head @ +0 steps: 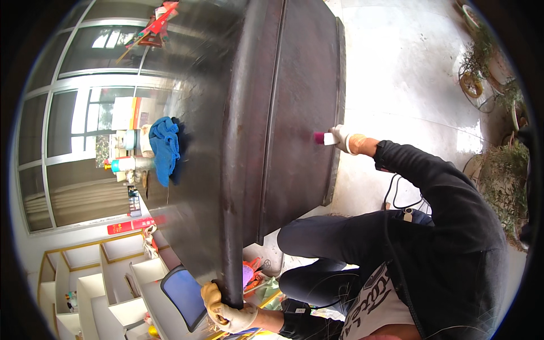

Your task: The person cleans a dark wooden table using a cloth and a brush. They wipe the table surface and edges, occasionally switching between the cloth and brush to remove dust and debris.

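Note:
Before me stands a large dark wooden desk [195, 148] with a thick rounded edge and a dark side panel [297, 106]. My right hand [345, 139], in a pale work glove, holds a small white block with a magenta end [328, 138], perhaps a brush. Its magenta end touches the side panel, where a faint reddish smear shows. At the desk's near corner, my left hand [229, 310] grips the thick edge [231, 255]; its glove is pale with tan fingers. A blue cloth [165, 148] lies crumpled on the desktop.
Bottles [123, 165] and boxes [126, 113] stand beyond the cloth. A red paper model [159, 21] sits farther along. A blue-backed chair [182, 297] and white shelving [91, 289] are near my left hand. Potted plants [503, 178] and a black cable [395, 193] are on the floor side.

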Available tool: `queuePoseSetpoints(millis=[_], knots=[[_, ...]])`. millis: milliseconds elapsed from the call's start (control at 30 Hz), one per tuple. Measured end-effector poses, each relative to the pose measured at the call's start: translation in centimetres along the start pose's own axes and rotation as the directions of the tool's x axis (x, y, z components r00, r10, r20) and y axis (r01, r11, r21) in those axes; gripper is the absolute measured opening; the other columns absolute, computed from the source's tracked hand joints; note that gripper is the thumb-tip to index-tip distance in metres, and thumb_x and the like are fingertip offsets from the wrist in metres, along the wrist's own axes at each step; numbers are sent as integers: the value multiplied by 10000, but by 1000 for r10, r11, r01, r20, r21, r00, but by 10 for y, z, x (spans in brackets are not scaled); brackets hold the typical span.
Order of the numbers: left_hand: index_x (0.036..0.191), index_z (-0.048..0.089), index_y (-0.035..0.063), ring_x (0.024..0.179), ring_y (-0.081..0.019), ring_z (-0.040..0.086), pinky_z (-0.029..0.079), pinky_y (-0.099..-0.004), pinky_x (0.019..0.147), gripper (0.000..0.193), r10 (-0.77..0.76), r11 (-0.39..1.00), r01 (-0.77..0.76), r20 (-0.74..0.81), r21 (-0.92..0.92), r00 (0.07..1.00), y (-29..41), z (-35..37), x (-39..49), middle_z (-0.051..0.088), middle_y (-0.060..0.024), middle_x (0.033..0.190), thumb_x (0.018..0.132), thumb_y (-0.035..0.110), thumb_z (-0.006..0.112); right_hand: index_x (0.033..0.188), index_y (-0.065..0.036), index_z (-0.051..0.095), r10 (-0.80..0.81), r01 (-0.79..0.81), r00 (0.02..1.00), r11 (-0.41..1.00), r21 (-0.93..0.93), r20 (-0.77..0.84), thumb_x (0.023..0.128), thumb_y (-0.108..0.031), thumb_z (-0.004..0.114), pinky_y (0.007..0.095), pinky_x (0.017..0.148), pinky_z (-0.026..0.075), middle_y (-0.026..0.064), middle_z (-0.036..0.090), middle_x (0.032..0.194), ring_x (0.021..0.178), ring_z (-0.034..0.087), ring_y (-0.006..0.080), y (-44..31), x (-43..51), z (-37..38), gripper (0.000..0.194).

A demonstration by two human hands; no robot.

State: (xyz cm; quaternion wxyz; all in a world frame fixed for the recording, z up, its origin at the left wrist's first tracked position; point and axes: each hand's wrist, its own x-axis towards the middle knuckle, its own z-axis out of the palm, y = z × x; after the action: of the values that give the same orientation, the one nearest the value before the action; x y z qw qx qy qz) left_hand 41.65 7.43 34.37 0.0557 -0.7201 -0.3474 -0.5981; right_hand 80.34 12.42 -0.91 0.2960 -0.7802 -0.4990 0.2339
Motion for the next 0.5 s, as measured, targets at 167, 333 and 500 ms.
queuePoseSetpoints(millis=[167,333,500], knots=[[963,677,-73,949,-252,662,504,-390,939,434,-125,982,125,-3,141,992,-2,-8,-1,728,-164,1019,1069,329,556,1406,-98,536,8,137,879,953,269,-477,926,-273,700,470,957,534,200,669,1172,1114,650,404,-42,15,-63,537],[949,665,-73,954,-258,659,500,-401,957,405,-39,999,38,82,12,996,2,-5,0,721,-166,1015,1063,305,571,1471,-158,514,208,200,707,858,474,-676,916,-346,710,434,1040,512,179,643,1294,1210,632,372,-101,50,-140,618],[966,661,-87,952,-263,657,501,-395,955,403,-56,996,62,88,-63,995,-4,-6,1,716,-178,1016,1070,288,560,1227,-127,680,-95,333,720,917,222,-688,894,-271,711,459,947,552,172,684,1225,1090,665,395,-118,41,-112,364]])
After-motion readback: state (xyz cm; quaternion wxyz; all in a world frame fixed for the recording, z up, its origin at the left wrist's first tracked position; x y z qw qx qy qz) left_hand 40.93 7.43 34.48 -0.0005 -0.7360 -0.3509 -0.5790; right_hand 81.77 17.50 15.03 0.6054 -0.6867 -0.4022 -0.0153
